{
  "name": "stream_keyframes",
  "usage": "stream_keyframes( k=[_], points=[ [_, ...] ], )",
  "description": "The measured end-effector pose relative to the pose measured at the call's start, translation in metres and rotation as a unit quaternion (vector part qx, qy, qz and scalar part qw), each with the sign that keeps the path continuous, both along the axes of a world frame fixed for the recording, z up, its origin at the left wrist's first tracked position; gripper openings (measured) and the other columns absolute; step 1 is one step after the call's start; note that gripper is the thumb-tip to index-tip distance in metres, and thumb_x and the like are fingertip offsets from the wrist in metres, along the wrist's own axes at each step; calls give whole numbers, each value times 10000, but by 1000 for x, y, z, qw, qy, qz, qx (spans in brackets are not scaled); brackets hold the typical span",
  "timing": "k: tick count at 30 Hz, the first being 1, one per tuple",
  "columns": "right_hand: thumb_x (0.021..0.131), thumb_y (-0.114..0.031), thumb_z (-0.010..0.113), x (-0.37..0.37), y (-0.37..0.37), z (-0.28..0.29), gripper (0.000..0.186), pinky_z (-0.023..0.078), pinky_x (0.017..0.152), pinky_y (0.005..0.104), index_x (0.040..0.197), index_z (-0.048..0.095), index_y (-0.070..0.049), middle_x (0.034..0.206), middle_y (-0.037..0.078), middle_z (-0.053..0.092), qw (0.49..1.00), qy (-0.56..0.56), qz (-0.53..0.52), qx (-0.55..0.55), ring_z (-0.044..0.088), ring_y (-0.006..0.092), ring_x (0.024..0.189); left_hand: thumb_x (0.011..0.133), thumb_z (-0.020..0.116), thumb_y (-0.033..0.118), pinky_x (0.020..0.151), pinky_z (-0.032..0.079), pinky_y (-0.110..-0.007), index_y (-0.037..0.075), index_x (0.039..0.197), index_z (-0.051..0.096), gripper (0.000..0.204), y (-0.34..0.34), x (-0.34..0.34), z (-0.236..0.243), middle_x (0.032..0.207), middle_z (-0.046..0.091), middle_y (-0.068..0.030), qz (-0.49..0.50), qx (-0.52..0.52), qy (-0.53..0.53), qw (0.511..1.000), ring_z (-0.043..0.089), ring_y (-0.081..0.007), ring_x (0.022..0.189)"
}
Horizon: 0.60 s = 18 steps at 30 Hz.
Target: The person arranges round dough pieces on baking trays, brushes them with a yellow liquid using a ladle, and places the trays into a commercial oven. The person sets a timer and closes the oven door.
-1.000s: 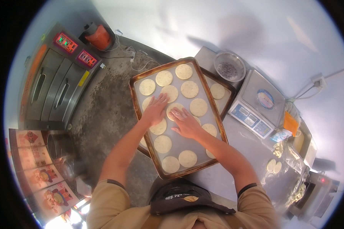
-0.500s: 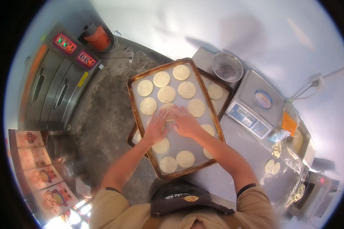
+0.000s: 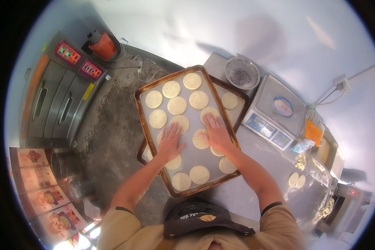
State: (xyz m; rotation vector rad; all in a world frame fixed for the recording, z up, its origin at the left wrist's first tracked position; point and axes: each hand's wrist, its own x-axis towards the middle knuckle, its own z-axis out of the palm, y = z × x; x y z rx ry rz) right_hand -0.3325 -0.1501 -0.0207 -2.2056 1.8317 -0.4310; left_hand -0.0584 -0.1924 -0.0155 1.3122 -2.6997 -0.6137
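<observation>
Left hand (image 3: pixel 169 143) flat, fingers spread over dough rounds (image 3: pixel 177 105); right hand (image 3: pixel 218 133) likewise, thumb out. Rounds lie in upper tray (image 3: pixel 189 161). Lower tray (image 3: pixel 247 101), skewed beneath, holds more. Beyond: bowl (image 3: pixel 232 65), dark bits (image 3: pixel 240 78) inside.

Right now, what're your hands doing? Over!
Left hand, right hand: over round, pale dough discs. Brown-rimmed rectangular metal tray: askew above dark-rimmed metal tray. Hands partly hide some discs.
</observation>
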Motion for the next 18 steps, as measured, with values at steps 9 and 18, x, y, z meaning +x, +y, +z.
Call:
stream_keyframes(
  k=[9, 18],
  points=[
    [983, -464, 662, 11, -1, -2, 815, 256, 1276, 529, 1569, 387, 31, 1622, 224, 400, 999, -8, -37, -1, 331, 356, 1547, 908, 719, 338, 1302, 141, -583, 77, 1633, 341, 859, -49, -62, -1, 1723, 251, -182, -83, -59, 59, 993, 213, -376, 1602],
    [998, -440, 652, 7, 1, -2, 782, 249, 1282, 534, 1570, 380, 18, 1630, 198, 392, 999, -29, -32, 12, 322, 355, 1552, 954, 620, 581, 1328, 135, -504, 123, 1667, 276, 915, -105, -112, -13, 1759, 190, -98, -102, -48, -44, 993, 163, -286, 1625]
  ],
)
